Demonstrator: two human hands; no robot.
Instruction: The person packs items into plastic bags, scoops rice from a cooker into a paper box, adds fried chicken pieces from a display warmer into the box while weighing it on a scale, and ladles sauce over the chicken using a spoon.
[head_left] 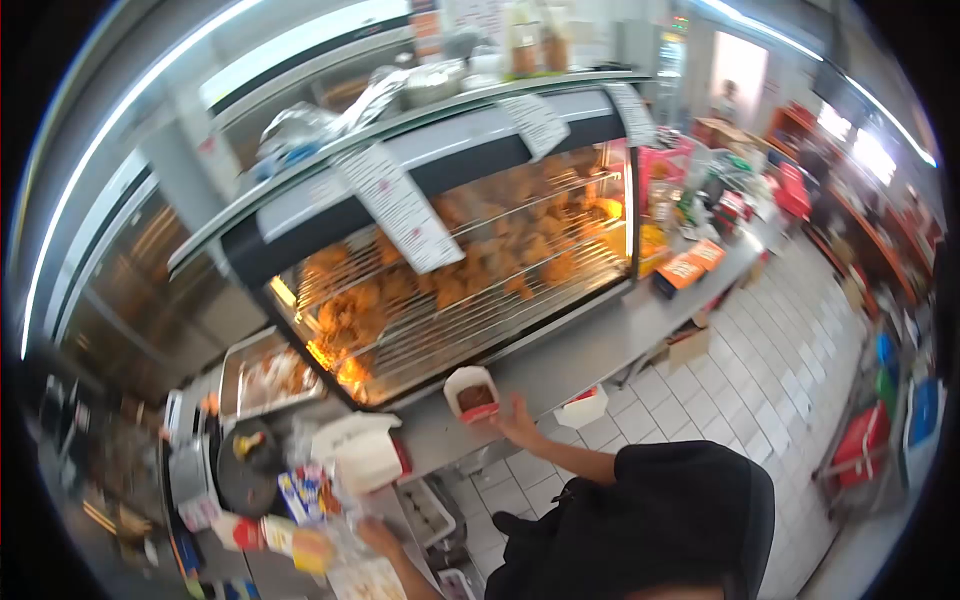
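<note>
My right hand (518, 424) is at the counter's front edge, its fingers against the red lower side of a small white takeaway box (470, 384). The box is open at the top, with brown food inside. My left hand (378, 537) is low over the counter, blurred, beside crumpled clear plastic (345, 522); whether it grips anything is unclear. A larger open white-and-red carton (352, 450) lies between my hands and the warmer. Near the left hand is a blue, white and red packet (308, 493).
A glass-fronted food warmer (455, 285) with fried pieces on wire racks stands along the steel counter (590, 345). A metal tray (265, 372) of food sits left of it. Orange-and-black boxes (688, 267) lie at the far end. Another white box (582, 408) is beyond the counter edge, above the tiled floor (740, 380).
</note>
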